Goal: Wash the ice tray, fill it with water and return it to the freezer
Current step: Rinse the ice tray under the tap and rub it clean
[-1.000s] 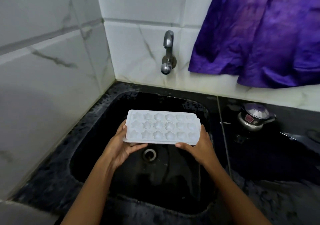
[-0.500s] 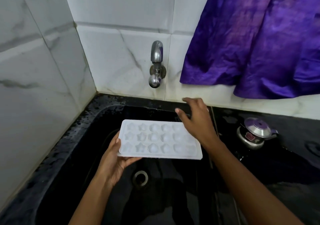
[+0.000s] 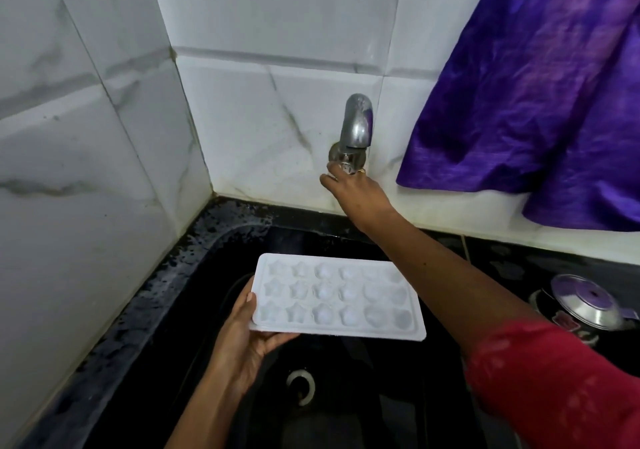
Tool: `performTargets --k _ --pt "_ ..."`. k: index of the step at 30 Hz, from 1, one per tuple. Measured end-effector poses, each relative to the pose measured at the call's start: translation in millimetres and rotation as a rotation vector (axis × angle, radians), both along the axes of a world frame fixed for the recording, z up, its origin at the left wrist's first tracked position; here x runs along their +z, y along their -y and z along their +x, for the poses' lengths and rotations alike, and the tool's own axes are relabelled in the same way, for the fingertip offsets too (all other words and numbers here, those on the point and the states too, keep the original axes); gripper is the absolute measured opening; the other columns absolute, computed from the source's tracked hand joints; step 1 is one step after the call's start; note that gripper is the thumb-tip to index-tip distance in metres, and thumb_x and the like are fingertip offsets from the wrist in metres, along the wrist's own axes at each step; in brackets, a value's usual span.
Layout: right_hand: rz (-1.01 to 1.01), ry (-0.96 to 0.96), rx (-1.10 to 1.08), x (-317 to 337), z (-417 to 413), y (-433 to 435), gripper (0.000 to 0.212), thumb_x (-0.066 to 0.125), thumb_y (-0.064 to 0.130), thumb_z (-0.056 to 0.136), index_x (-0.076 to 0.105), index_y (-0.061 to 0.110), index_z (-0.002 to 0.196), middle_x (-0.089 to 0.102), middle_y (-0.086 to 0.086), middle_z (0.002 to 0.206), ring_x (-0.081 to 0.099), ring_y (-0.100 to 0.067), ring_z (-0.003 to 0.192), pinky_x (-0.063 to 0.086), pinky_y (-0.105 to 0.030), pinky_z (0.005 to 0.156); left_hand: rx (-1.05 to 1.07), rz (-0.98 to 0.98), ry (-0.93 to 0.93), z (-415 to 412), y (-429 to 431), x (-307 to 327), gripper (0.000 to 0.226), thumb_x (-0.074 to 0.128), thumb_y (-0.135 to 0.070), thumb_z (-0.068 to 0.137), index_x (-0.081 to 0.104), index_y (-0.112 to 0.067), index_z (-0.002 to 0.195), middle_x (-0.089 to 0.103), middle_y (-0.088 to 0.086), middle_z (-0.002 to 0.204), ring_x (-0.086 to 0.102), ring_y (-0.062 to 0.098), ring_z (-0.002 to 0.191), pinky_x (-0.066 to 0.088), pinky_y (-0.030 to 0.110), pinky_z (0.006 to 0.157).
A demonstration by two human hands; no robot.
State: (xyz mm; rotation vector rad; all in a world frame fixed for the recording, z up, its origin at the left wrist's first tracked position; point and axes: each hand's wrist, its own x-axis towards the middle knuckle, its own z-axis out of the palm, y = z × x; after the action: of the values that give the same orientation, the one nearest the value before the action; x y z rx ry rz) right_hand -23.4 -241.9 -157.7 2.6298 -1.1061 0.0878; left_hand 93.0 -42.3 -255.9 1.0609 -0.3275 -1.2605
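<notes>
A white ice tray (image 3: pixel 337 298) with star and round cups is held level over the black sink (image 3: pixel 221 251). My left hand (image 3: pixel 247 341) grips its left short end, thumb on the rim and fingers underneath. My right hand (image 3: pixel 356 192) reaches up to the wall, its fingers on the knob at the base of the steel tap (image 3: pixel 356 126). No water runs from the spout. The drain (image 3: pixel 301 386) lies below the tray.
White marble tiles close the sink in on the left and behind. A purple cloth (image 3: pixel 540 95) hangs to the right of the tap. A steel lidded pot (image 3: pixel 585 305) stands on the black counter to the right of the sink.
My right hand let go of the tray's right end and rose to the tap knob. The tray stays in my left hand alone. The view has moved closer to the wall.
</notes>
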Motion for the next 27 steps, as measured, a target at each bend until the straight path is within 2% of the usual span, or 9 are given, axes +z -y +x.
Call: performTargets --k 5,11,14,20,27 --pt "-0.047 -0.078 0.055 -0.1 -0.3 5.5 0.060 0.054 -0.016 0.078 0.039 0.006 0.131 0.029 -0.012 0.145 0.057 -0.037 0.097 0.037 -0.032 0.068 0.018 0.007 -0.040 3.7 6.5 -11.6 0.036 0.041 -0.026 0.095 0.053 -0.024 0.129 0.069 0.003 0.112 0.069 0.023 0.094 0.059 0.040 0.061" --pt "-0.088 -0.182 0.093 7.6 1.3 6.1 0.055 0.054 -0.011 0.082 0.039 0.006 0.132 0.031 -0.012 0.143 0.056 -0.037 0.103 0.046 -0.034 0.078 -0.010 -0.008 -0.040 7.1 11.1 -15.1 0.036 0.041 -0.026 0.096 0.052 -0.023 0.130 0.069 0.001 0.112 0.069 0.023 0.096 0.059 0.039 0.061" --pt "-0.099 -0.219 0.096 10.6 3.0 5.1 0.056 0.055 -0.011 0.081 0.040 0.007 0.132 0.033 -0.012 0.140 0.056 -0.037 0.101 0.044 -0.033 0.076 -0.017 -0.008 -0.053 7.7 11.6 -13.9 0.040 0.045 -0.027 0.091 0.052 -0.024 0.130 0.067 0.003 0.117 0.068 0.023 0.096 0.059 0.039 0.062" --pt "-0.115 -0.272 0.093 13.3 3.8 4.7 0.055 0.054 -0.011 0.081 0.041 0.007 0.131 0.036 -0.011 0.135 0.056 -0.036 0.100 0.036 -0.032 0.071 -0.005 0.000 -0.080 11.2 11.6 -13.1 0.037 0.042 -0.025 0.094 0.052 -0.024 0.129 0.066 0.003 0.116 0.069 0.023 0.093 0.058 0.040 0.059" --pt "-0.174 -0.376 0.151 11.3 7.6 9.6 0.048 0.050 -0.004 0.086 0.038 0.008 0.131 0.038 -0.009 0.133 0.054 -0.027 0.108 0.043 -0.031 0.085 0.013 0.008 -0.091 14.6 11.9 -11.6 0.038 0.040 -0.024 0.097 0.048 -0.021 0.134 0.064 0.006 0.120 0.066 0.026 0.098 0.059 0.040 0.058"
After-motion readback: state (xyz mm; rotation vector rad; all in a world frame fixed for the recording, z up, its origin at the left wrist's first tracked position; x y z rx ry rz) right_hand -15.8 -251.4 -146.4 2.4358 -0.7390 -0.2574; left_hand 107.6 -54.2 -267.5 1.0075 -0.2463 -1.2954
